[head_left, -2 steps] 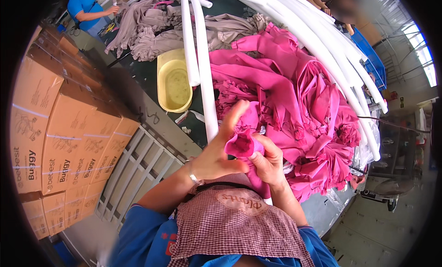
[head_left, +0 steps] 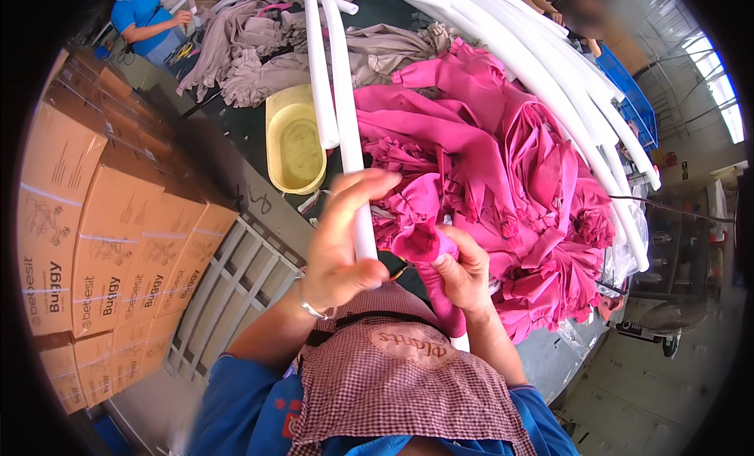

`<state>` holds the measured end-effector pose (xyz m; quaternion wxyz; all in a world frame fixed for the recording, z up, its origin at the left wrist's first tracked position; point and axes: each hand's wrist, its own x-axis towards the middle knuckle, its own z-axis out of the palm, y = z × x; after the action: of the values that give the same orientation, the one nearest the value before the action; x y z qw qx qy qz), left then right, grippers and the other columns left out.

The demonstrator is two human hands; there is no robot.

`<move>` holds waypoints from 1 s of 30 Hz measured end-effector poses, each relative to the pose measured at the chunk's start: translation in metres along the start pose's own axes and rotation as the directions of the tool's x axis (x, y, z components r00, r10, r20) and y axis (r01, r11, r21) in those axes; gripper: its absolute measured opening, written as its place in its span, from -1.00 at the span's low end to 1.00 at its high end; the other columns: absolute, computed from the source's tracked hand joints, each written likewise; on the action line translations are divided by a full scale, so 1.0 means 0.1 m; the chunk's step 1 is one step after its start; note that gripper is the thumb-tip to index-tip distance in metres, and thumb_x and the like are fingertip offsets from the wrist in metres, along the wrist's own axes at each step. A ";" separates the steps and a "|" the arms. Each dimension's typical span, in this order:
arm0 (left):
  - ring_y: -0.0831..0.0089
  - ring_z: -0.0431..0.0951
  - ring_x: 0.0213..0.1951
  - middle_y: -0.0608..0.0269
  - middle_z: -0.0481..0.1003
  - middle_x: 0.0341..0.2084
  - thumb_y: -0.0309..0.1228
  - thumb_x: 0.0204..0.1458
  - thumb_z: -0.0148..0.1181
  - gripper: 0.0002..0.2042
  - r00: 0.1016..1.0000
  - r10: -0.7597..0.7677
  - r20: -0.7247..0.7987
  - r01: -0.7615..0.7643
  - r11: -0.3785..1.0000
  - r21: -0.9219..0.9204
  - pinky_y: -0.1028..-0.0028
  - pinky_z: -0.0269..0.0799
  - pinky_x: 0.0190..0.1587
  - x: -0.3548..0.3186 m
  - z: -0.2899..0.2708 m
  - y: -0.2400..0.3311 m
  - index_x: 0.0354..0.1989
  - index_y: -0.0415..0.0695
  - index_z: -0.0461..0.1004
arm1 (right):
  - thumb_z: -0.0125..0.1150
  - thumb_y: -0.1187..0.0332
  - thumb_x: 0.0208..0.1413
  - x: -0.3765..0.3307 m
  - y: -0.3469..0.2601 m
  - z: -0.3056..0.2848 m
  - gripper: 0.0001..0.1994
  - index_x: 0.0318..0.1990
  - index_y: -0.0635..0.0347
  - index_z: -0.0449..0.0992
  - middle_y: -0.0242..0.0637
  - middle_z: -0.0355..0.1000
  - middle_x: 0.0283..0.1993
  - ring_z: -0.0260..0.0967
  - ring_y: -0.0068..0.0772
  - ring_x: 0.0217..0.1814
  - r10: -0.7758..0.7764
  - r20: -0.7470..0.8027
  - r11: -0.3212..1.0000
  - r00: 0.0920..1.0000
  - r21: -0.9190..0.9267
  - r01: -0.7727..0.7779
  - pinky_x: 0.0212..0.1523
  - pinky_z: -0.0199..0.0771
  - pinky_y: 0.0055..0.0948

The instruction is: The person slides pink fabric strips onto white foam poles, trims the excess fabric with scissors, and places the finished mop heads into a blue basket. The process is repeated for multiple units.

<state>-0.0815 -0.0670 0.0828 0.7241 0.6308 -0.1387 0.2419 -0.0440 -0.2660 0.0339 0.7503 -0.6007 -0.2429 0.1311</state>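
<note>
My right hand (head_left: 465, 274) is closed round a narrow pink fabric sleeve (head_left: 441, 293), its thumb pressed just below the sleeve's open, gathered mouth. A bit of white shows at the sleeve's lower end; what it belongs to is hidden. To the left of the mouth, my left hand (head_left: 334, 256) is open, thumb and fingers spread wide with nothing gripped. Through the gap between thumb and fingers appears a long white foam tube (head_left: 350, 126); I cannot tell whether the hand touches it. Just beyond my hands lies a large heap of pink fabric pieces (head_left: 503, 157).
Many white tubes (head_left: 542, 71) arc along the table's right side. A yellow tub (head_left: 275, 157) stands left of centre, below grey-beige fabric (head_left: 259, 51). Stacked cardboard boxes (head_left: 118, 244) and a metal rack (head_left: 236, 299) are at left. Two other people are at the far side.
My left hand has drawn back to the left, away from the sleeve's mouth. The right hand and its sleeve have shifted slightly right.
</note>
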 end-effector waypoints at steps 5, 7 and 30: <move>0.40 0.32 -0.47 0.40 0.32 -0.60 -0.41 -0.27 0.33 -0.86 0.909 0.055 0.413 -0.357 0.613 0.705 0.42 0.25 -0.40 0.36 -0.06 0.40 -0.50 -0.07 0.51 | 0.22 0.49 0.08 0.03 0.01 -0.05 -0.67 0.02 0.32 0.42 -0.22 0.46 -0.08 0.39 -0.46 -0.05 0.015 0.026 0.998 1.000 -0.069 -0.013 0.00 0.36 -0.49; 0.40 0.34 -0.50 0.40 0.33 -0.63 -0.48 -0.32 0.34 -0.84 0.873 0.027 0.486 -0.428 0.518 0.740 0.41 0.22 -0.45 0.39 -0.04 0.38 -0.50 -0.09 0.50 | 0.22 0.49 0.08 0.04 0.00 -0.04 -0.67 0.02 0.32 0.42 -0.21 0.47 -0.10 0.39 -0.45 -0.06 0.023 0.032 0.995 0.999 -0.103 -0.020 -0.01 0.36 -0.49; 0.20 0.50 -0.55 0.19 0.39 -0.57 -0.47 -0.11 0.14 -0.92 0.707 -0.153 0.690 -0.380 0.740 0.554 0.33 0.43 -0.54 0.20 0.01 -0.22 -0.46 -0.14 0.36 | 0.31 0.33 -0.03 -0.26 -0.60 -0.36 -0.62 -0.03 0.23 0.48 -0.11 0.47 -0.31 0.48 -0.12 -0.30 0.178 0.109 0.741 0.978 -0.668 -0.060 -0.33 0.44 -0.33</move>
<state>-0.0529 -0.0660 0.0749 0.3263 0.8766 -0.3474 0.0662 -0.0528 -0.3234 0.0810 0.4563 -0.8284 -0.2960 0.1340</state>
